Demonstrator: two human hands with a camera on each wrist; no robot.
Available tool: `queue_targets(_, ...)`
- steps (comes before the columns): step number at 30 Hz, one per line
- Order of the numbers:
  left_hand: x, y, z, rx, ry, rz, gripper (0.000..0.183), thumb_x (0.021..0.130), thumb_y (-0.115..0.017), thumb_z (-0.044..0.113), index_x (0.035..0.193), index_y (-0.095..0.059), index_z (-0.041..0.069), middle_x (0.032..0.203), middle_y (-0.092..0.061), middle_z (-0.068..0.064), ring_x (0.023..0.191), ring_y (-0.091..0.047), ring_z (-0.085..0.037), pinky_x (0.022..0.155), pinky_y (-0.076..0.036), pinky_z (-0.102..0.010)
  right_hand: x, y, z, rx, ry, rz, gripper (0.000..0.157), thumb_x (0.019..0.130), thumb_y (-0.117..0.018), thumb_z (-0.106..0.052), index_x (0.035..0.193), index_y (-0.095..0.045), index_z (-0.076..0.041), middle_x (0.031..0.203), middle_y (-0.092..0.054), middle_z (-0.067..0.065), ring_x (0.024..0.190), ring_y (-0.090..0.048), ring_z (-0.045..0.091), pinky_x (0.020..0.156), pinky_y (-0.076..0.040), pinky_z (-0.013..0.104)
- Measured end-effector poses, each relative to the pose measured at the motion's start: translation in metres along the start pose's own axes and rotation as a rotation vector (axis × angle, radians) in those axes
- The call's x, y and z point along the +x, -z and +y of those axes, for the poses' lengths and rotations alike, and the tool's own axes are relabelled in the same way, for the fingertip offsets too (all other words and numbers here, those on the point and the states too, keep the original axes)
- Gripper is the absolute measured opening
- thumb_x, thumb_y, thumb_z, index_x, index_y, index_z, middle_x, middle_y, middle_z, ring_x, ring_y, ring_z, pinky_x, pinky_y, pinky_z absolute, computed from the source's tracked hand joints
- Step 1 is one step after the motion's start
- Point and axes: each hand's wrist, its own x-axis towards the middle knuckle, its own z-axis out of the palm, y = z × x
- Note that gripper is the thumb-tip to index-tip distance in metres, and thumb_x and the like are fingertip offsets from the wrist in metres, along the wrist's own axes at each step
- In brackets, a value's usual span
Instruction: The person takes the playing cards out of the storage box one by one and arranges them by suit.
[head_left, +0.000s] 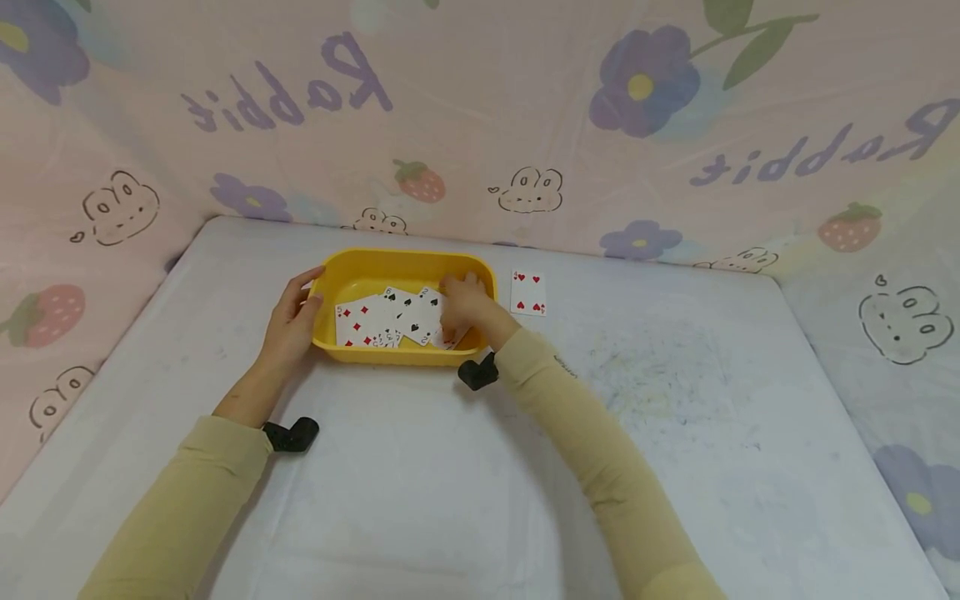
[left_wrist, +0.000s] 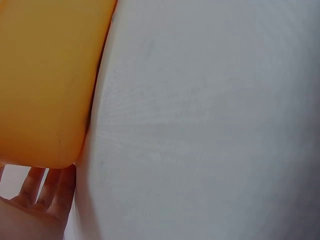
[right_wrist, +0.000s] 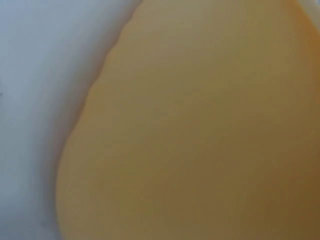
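A yellow plastic tub (head_left: pixel 405 357) holds several playing cards lying loosely face up, among them a five of diamonds (head_left: pixel 352 323) and a six of spades (head_left: pixel 392 298). My left hand (head_left: pixel 291 317) grips the tub's left end, thumb at the rim; in the left wrist view its fingers (left_wrist: pixel 61 192) lie against the outer wall. Inside the tub's right end, my right hand (head_left: pixel 467 307) reaches down over the cards, fingers bent; whether they pinch a card is hidden. A four of hearts (head_left: pixel 528 292) lies on the table just right of the tub.
White cloth covers the table (head_left: pixel 390 467), with faint dark specks on its right part. A printed curtain (head_left: pixel 480 108) stands behind and at the sides. Black wrist-camera mounts (head_left: pixel 292 435) stick out from both wrists. The right wrist view shows only the tub's blurred wall.
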Motion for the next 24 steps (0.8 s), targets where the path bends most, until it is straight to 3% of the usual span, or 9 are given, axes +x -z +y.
queue_targets(4,0.001,0.0,0.0,0.001,0.001,0.001,0.045,0.104,-0.032,0.026,0.149,-0.031,0.026,0.141,-0.038,-0.018,0.121,-0.039,-0.031,0.1,-0.04,-0.034,0.002,-0.002,0.001,0.027,0.022,-0.001,0.083,0.073,-0.079,-0.012,0.144,-0.037,-0.011,0.138,-0.037,0.016,0.121,-0.034,0.029,0.105,-0.034,0.034)
queue_targets(6,0.001,0.0,0.0,0.0,-0.001,0.001,0.045,0.104,-0.032,0.026,0.149,-0.031,0.026,0.141,-0.039,-0.019,0.12,-0.04,-0.032,0.096,-0.04,-0.03,0.004,-0.002,0.004,0.095,0.036,0.001,0.08,0.076,-0.077,-0.011,0.145,-0.036,-0.01,0.14,-0.04,0.015,0.119,-0.039,0.028,0.107,-0.036,0.033)
queue_targets(11,0.002,0.001,-0.001,-0.002,-0.01,0.005,0.045,0.104,-0.032,0.026,0.149,-0.032,0.026,0.139,-0.04,-0.019,0.119,-0.04,-0.032,0.089,-0.038,-0.023,0.006,0.003,0.008,0.275,0.075,0.062,0.065,0.084,-0.069,-0.012,0.142,-0.041,-0.006,0.137,-0.047,0.013,0.115,-0.045,0.027,0.108,-0.036,0.035)
queue_targets(16,0.002,0.001,-0.002,-0.018,-0.006,0.007,0.045,0.104,-0.033,0.026,0.149,-0.033,0.026,0.139,-0.039,-0.02,0.117,-0.041,-0.031,0.087,-0.038,-0.023,0.003,0.009,0.008,0.36,0.108,0.122,0.054,0.088,-0.069,-0.024,0.135,-0.047,-0.007,0.132,-0.052,0.012,0.112,-0.049,0.025,0.103,-0.04,0.035)
queue_targets(19,0.002,0.001,-0.002,-0.03,-0.004,0.008,0.045,0.104,-0.033,0.025,0.149,-0.033,0.026,0.139,-0.039,-0.021,0.117,-0.041,-0.03,0.085,-0.038,-0.022,0.002,0.011,0.009,0.419,0.124,0.134,0.057,0.087,-0.07,-0.028,0.134,-0.048,-0.007,0.128,-0.054,0.013,0.109,-0.053,0.024,0.099,-0.044,0.034)
queue_targets(24,0.002,0.0,-0.002,-0.027,-0.004,0.007,0.045,0.104,-0.032,0.026,0.149,-0.033,0.026,0.139,-0.039,-0.021,0.116,-0.041,-0.03,0.084,-0.038,-0.021,0.002,0.012,0.012,0.485,0.126,0.1,0.066,0.081,-0.075,-0.018,0.139,-0.045,-0.008,0.124,-0.056,0.013,0.106,-0.053,0.025,0.096,-0.045,0.034)
